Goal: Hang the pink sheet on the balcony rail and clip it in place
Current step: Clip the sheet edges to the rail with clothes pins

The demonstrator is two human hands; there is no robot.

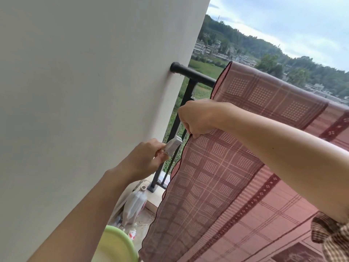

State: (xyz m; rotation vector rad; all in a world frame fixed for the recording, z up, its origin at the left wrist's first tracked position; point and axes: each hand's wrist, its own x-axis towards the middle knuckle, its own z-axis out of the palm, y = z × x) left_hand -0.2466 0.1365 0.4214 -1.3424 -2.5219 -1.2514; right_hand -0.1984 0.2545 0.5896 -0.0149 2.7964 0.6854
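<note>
The pink sheet (264, 95) lies draped over the balcony rail (194, 74), covering all of it except a short black stub where the rail meets the white wall (85, 91). The sheet's near half hangs down on the person's side of the rail and is cut off at the right and bottom edges.

Below the bare stub, the right hand (198, 118) pinches the sheet's dark-hemmed side edge. Its fingers are curled downward, with the tips mostly hidden behind the fold.

Lower still, close to the rail's upright post, the left hand (147, 159) grips a white clip (172, 146) between thumb and fingers. The clip stands just beside the sheet's edge without touching it. Whether its jaws are parted cannot be made out.

At the foot of the post stands a clear plastic bottle (135, 203), blurred. A green basin (117, 244) is cut off by the bottom edge. A checked sleeve (330, 237) shows at the lower right.
</note>
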